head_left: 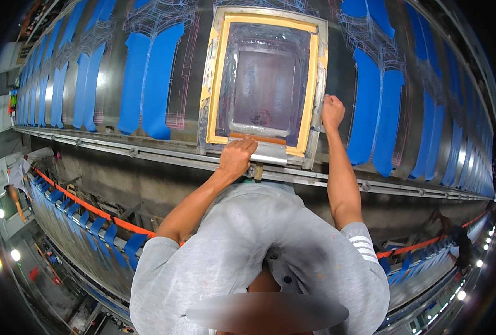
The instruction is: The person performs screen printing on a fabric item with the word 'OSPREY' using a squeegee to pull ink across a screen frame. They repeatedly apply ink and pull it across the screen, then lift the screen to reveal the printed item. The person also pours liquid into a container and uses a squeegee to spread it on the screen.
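Note:
A screen-printing frame (322, 61) with yellow tape round its inner edge lies on the long dark table (189, 67). Its purplish mesh (264, 84) has a smear of dark ink near the close end. My left hand (236, 157) is closed round the left part of a squeegee (271, 152), which has a metal holder and an orange-brown blade. The squeegee lies across the near end of the frame. On the frame's right side my right hand (332, 113) is closed, gripping its edge; the fingertips are partly hidden.
Blue fabric pieces (152, 81) lie in pairs along the table on both sides, including a pair (377, 111) close to my right hand. A metal rail (164, 152) runs along the near edge. Behind me stands another table with hanging blue pieces (114, 231) and an orange strip (100, 205).

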`<move>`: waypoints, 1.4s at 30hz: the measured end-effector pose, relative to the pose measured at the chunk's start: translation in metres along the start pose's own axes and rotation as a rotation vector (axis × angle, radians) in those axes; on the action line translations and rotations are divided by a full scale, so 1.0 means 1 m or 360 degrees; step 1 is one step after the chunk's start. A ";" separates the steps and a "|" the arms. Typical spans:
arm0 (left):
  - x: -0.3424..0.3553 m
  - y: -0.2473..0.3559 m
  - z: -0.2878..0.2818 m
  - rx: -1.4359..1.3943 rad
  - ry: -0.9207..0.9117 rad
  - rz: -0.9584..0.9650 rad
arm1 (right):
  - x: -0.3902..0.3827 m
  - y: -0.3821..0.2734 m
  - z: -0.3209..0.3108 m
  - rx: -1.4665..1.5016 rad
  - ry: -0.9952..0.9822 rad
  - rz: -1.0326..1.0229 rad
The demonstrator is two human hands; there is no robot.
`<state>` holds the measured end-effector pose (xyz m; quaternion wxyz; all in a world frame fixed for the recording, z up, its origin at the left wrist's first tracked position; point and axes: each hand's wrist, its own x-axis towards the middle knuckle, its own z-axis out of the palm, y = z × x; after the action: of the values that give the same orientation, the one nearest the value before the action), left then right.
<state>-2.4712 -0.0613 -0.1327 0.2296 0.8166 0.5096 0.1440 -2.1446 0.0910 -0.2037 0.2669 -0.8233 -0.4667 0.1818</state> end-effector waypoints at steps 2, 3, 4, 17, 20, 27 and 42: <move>0.004 -0.006 0.009 0.0032 0.0055 0.0030 | 0.001 -0.003 0.001 -0.0039 -0.0008 -0.0011; 0.010 -0.012 0.014 0.0059 0.0102 0.0034 | -0.001 -0.002 0.001 -0.0056 0.0012 -0.0029; 0.023 -0.018 0.014 0.0084 0.0148 0.0033 | -0.003 -0.002 0.000 -0.0075 0.0029 -0.0047; 0.312 -0.117 -0.072 0.0270 -0.0299 -0.0090 | 0.060 -0.112 -0.022 -0.0071 -0.0025 -0.0937; 0.344 -0.127 -0.076 0.0246 -0.0346 -0.0102 | 0.098 -0.200 -0.001 -0.0407 -0.0541 -0.1298; 0.248 -0.120 -0.023 0.0202 0.0046 -0.0029 | 0.035 -0.153 0.060 -0.0493 -0.0628 -0.1441; 0.229 -0.094 -0.052 0.0200 -0.0317 -0.0134 | 0.019 -0.159 0.026 -0.0709 -0.0972 -0.1275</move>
<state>-2.4669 0.1909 -0.1373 0.2334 0.8176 0.5261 0.0202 -2.2565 0.1812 -0.1287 -0.0130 -0.5279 -0.8269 0.1934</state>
